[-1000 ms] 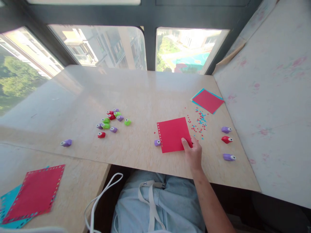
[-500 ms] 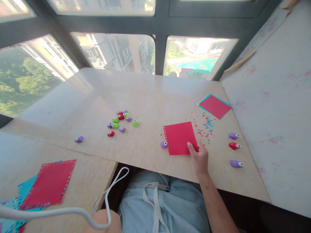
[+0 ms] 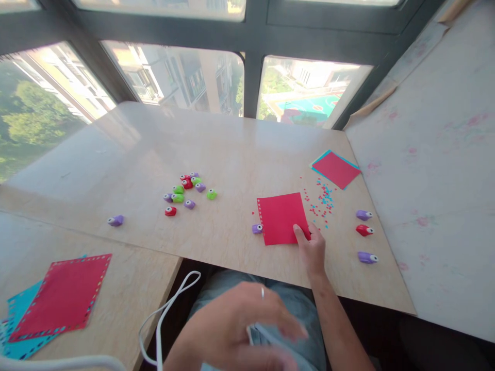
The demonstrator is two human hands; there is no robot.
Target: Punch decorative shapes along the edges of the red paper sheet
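Observation:
My right hand [image 3: 312,250] pinches the lower right corner of a red sheet of paper [image 3: 281,219], thumb on top. Small punched holes run down the sheet's left edge. At that edge sits a purple craft punch [image 3: 257,229], touching or just over the paper. My left hand [image 3: 242,322], with a ring on one finger, is raised in front of my lap, nearer to me than the table edge. Its thumb and fingers are apart and slightly blurred, and nothing shows between them.
Several purple, red and green craft punches [image 3: 187,184] cluster left of centre; one purple punch [image 3: 115,220] lies farther left. More punches [image 3: 364,230] line the right side. Paper confetti [image 3: 325,198], stacked sheets [image 3: 336,170], hole-edged sheets [image 3: 62,293] and a white cable [image 3: 170,309] surround the work.
My left hand has come up from the lower left to in front of my lap. The view has shifted slightly. My right hand still holds the red sheet beside the purple punch.

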